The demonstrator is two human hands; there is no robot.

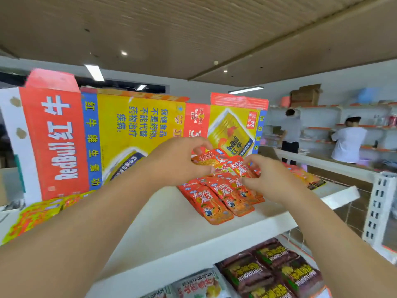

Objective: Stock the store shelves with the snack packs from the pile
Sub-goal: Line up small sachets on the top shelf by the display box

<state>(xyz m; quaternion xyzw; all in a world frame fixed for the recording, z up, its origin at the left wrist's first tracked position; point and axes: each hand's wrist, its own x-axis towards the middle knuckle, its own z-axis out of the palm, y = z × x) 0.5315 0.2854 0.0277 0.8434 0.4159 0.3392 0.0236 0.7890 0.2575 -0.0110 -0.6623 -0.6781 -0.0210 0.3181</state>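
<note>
Both my hands reach over the white top shelf [171, 229]. My left hand [178, 162] holds a small bunch of red-orange snack packs [209, 158] above the shelf. My right hand [266, 175] pinches the edge of another red snack pack [241, 167] right beside that bunch. Under my hands, several identical red packs [219, 201] lie in overlapping rows on the shelf. A yellow and red pack pile [36, 214] sits at the shelf's left end.
A big flattened Red Bull carton [90, 136] stands upright along the back of the shelf. Brown and white snack bags [268, 274] fill the shelf below. A shelf upright [378, 207] stands at right. Two people work at far shelves [348, 138].
</note>
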